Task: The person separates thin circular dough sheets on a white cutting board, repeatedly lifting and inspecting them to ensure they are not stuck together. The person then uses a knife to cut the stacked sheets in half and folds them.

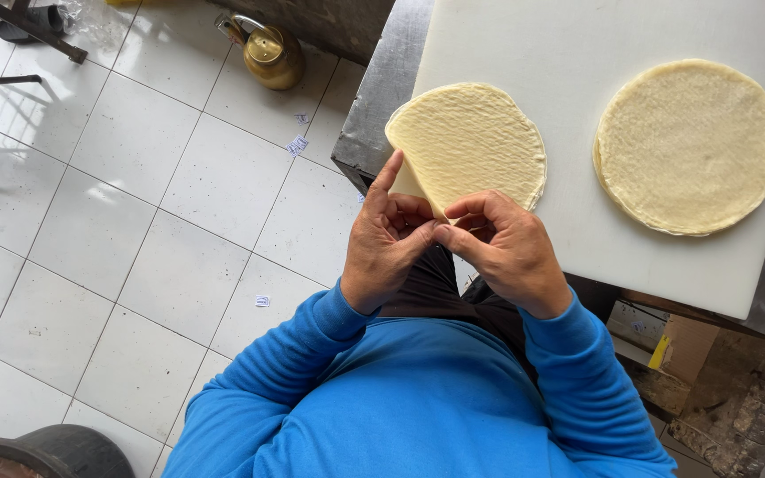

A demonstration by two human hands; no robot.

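Head view, looking straight down. We note, far left, a dark round bin (pixel 46 450) at the bottom corner on the white tiled floor (pixel 108 221), with small scraps of paper (pixel 297 144) scattered across the tiles. Further up, a brass kettle (pixel 269 55) stands on the floor just beside the corner of a steel table (pixel 382 97).

Next, our left hand (pixel 386 243): fingers curled, thumb and fingers pinched on the near edge of a thin dough sheet (pixel 475 142), index finger raised straight along its folded left edge. Our right hand (pixel 506 252) sits touching the left one, fingers bent inward and closed on the same near edge. Both sleeves are bright blue (pixel 418 398).

We see the dough sheet, pale yellow and roughly round, lifted at its near side and folded along the left, its far part lying on the white cutting board (pixel 577 53) that covers the table top.

Right of it, apart from the sheet, a stack of round flat dough sheets (pixel 689 146) lies on the same board. Below the board's right edge, cardboard (pixel 679 345) and rough ground show.
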